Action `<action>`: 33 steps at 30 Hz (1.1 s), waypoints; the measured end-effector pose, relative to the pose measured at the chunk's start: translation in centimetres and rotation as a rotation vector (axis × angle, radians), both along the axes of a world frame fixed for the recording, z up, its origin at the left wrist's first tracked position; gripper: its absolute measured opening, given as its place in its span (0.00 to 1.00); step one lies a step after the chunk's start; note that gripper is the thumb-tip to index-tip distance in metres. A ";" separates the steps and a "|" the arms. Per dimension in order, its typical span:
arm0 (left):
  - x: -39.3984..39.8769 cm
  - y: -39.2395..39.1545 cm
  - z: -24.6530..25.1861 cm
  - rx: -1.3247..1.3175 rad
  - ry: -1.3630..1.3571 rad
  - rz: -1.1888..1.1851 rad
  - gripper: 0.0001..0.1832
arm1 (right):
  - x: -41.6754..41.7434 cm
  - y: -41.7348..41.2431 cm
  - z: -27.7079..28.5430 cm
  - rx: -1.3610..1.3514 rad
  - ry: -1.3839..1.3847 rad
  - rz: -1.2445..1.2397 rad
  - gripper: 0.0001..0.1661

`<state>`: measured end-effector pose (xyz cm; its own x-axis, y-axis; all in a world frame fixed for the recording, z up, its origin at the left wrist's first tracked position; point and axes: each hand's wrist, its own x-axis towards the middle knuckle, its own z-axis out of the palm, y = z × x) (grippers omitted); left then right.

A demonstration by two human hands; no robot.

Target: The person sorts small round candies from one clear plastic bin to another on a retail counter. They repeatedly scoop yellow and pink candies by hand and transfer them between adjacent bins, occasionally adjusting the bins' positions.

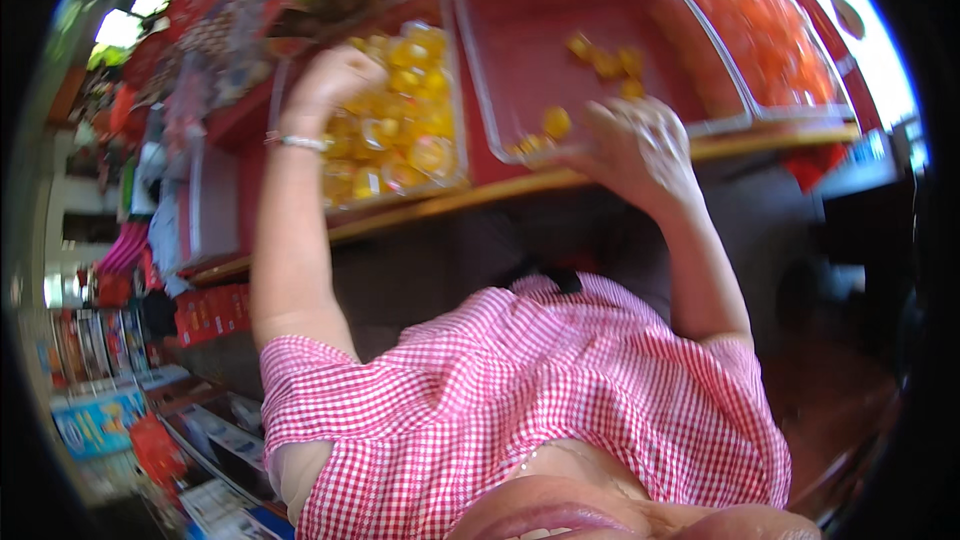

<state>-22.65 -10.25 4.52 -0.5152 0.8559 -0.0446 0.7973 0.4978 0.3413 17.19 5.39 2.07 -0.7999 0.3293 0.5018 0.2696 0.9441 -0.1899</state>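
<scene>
My left hand (343,79), blurred and with its fingers curled, is over a clear plastic bin (459,127) filled with small, shiny yellow pieces in clear wrapping (409,109). Whether it holds one is hidden. At the front edge of a second clear plastic bin (480,101) is my right hand (641,146), back upward, with thumb and fingers spread apart. I see nothing between them, though the palm is hidden. A few loose yellow pieces (556,122) lie by its fingertips on this bin's red-looking bottom, and several more (604,64) lie farther back.
A third bin to the right holds orange wrapped pieces (772,37). A wooden edge (525,184) runs along the front of the red stand. Bagged goods (217,37) crowd the left, above red boxes (214,313). A dark seat or floor area (832,390) lies at the right.
</scene>
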 end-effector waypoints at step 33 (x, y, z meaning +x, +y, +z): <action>21.2 12.3 2.7 -0.075 -0.042 -0.635 0.21 | 0.7 -0.2 1.2 -0.116 -0.073 -0.030 0.25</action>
<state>-1.42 2.06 7.21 0.0951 0.9876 -0.1251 0.9313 -0.0439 0.3616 17.91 5.20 3.25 -0.8217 0.4058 0.4001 0.3140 0.9083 -0.2763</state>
